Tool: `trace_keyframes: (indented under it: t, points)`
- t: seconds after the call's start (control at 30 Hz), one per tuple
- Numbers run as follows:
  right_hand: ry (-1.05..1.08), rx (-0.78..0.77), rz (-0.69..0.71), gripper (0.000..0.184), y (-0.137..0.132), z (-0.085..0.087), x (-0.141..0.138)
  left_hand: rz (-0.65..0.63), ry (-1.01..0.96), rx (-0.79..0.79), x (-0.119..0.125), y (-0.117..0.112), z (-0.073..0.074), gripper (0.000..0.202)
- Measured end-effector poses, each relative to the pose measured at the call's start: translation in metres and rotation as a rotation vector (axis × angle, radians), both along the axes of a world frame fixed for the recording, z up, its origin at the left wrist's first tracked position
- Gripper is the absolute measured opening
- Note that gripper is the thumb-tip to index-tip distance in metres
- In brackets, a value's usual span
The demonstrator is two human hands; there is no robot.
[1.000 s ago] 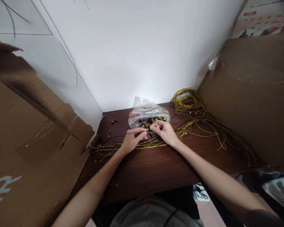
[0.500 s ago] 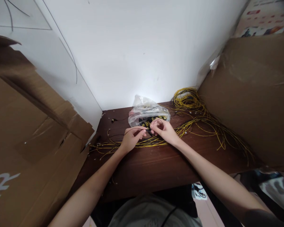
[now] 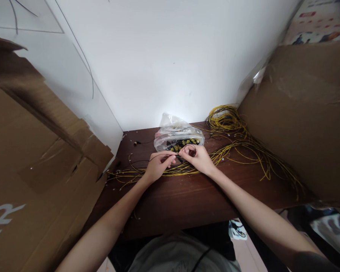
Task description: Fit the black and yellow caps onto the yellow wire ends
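Observation:
My left hand [image 3: 160, 164] pinches a thin dark wire [image 3: 141, 161] whose tail trails leftward over the table. Close against it, my right hand [image 3: 197, 156] is also closed in a pinch, with a thin wire looping over its fingers. The fingertips of both hands nearly meet, and the small part between them is too tiny to make out. Just behind them lies a clear plastic bag [image 3: 170, 122] holding several black and yellow connectors [image 3: 185, 142]. Yellow and black wires [image 3: 184, 173] run along the table beneath my hands.
A coil of yellow wire [image 3: 222, 118] lies at the back right of the dark wooden table [image 3: 184, 200]. A single connector [image 3: 136, 143] rests at the left. Cardboard boxes stand on the left [image 3: 36, 162] and right [image 3: 300, 124], with a white wall [image 3: 170, 64] behind.
My right hand has shifted slightly left, bringing its fingertips closer to my left hand's. The left hand keeps its pinch, and the camera view has moved a little.

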State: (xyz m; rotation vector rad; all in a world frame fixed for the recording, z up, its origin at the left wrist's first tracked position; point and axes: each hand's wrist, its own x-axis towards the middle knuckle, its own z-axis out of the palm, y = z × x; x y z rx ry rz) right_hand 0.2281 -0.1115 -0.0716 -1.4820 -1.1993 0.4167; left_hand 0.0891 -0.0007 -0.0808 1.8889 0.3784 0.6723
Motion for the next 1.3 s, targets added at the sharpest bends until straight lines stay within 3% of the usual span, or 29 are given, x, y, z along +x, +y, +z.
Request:
trace_keyframes:
  t: [0.4, 0.57, 0.83, 1.13, 1.3]
  points:
    - [0.045, 0.096, -0.207, 0.031, -0.0014, 0.0021, 0.0087, -0.001, -0.033, -0.096, 0.0007, -0.0026, -0.0004, 0.023]
    - [0.086, 0.104, -0.122, 0.031, -0.0011, 0.0018, 0.0074, 0.006, -0.006, -0.069, -0.0002, -0.0031, 0.0005, 0.024]
    - [0.059, -0.018, 0.086, 0.028, -0.0002, -0.0006, 0.0006, 0.004, 0.004, -0.003, 0.0000, -0.0017, -0.0011, 0.022]
    - [0.011, -0.010, -0.015, 0.027, 0.0001, -0.0015, 0.0022, -0.004, -0.017, -0.080, 0.0004, -0.0064, 0.0008, 0.021]
    - [0.011, 0.025, -0.119, 0.026, -0.0002, -0.0013, 0.0097, 0.045, -0.058, -0.011, -0.0006, -0.0047, 0.0002, 0.021]
